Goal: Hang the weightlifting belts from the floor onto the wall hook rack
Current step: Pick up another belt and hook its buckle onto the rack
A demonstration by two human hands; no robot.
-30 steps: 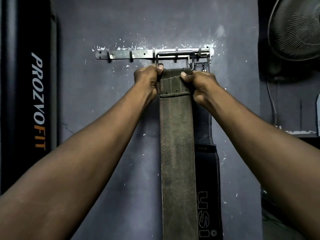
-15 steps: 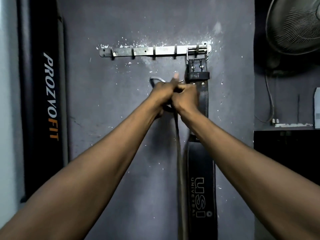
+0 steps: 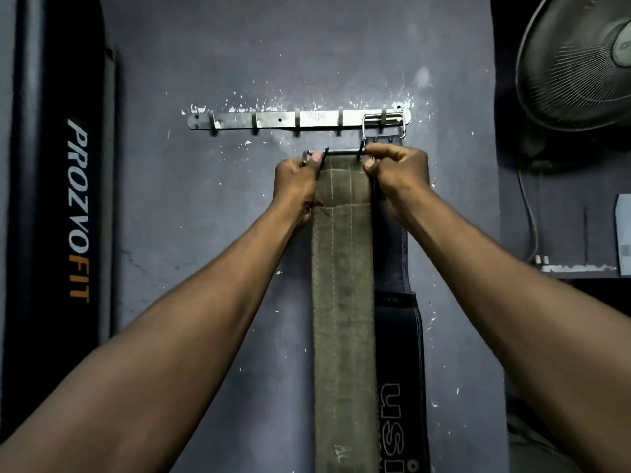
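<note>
**Olive belt held below the wall rack**

Head view. Both arms reach up the centre of the frame toward a grey wall. The left hand [image 3: 295,180] pinches the left end of the metal buckle [image 3: 341,151] of an olive weightlifting belt [image 3: 343,302]. The right hand [image 3: 396,172] grips the buckle's right end, fingers curled round it. The belt hangs straight down from the hands to the bottom edge of the frame. Its buckle lies just below the steel hook rack [image 3: 297,119] at upper centre, apart from the hooks. The rack shows 5 hooks. From the rightmost hook hangs the buckle of a black belt [image 3: 399,336], which drops just right of the olive belt and is partly covered by it. A black pad lettered PROZVOFIT [image 3: 76,209] stands at the left edge. A fan [image 3: 577,59] fills the upper right corner.
</note>
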